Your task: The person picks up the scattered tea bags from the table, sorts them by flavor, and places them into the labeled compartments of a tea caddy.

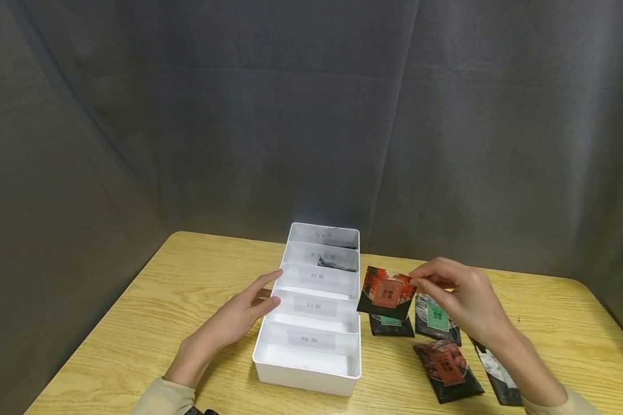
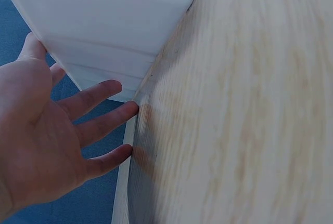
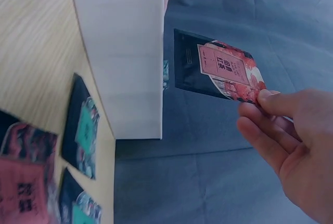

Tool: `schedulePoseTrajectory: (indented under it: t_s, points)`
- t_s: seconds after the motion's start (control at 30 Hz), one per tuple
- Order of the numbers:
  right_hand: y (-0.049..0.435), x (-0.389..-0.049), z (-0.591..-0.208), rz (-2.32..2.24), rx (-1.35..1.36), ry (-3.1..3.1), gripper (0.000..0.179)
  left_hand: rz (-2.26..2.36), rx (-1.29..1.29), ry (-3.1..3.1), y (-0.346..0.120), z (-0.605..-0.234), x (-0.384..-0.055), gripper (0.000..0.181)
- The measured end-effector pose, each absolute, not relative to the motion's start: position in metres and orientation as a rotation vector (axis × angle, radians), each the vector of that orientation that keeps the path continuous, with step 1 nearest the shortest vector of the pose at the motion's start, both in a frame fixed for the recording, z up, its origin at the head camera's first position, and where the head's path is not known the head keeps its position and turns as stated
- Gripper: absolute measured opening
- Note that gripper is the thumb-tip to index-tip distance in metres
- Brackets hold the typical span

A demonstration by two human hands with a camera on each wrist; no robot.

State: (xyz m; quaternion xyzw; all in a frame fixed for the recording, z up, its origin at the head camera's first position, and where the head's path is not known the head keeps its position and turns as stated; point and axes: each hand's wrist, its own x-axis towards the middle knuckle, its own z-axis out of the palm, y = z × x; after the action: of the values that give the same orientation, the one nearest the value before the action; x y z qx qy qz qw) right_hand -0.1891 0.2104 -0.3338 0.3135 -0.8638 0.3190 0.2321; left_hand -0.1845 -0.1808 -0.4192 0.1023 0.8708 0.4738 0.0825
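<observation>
The left hand [image 1: 239,318] is being held against a white divided box's [image 1: 306,377] left side, fingers extended, nothing being grasped; just right of the box, a raised red-and-black packet [image 1: 386,295] is being pinched by one corner in the right hand [image 1: 464,300].

Smooth plastic box [image 1: 306,377] — wood-grained table [image 1: 130,328]

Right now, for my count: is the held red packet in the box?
Out: the right hand pinches the red packet beside the white box, not inside.
</observation>
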Motion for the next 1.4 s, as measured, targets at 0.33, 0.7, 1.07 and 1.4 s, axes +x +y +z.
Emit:
schedulePoseTrajectory:
  t_s: [0.33,0.7,1.07,1.4]
  points:
    - [0.185,-0.197,-0.316,0.924,0.901,-2.284,0.024,1.405,0.303,2.603,-0.182,-0.42,-0.185,0.057]
    - [0.147,-0.211,-0.314,0.904,0.959,-2.257,0.02,1.405,0.291,2.606,-0.185,-0.421,-0.183,0.057]
    - [0.125,-0.221,-0.338,0.854,1.009,-2.289,0.017,1.397,0.293,2.616,-0.184,-0.421,-0.183,0.056]
    - [0.12,-0.219,-0.362,0.833,1.026,-2.397,0.015,1.381,0.293,2.636,-0.182,-0.419,-0.183,0.057]
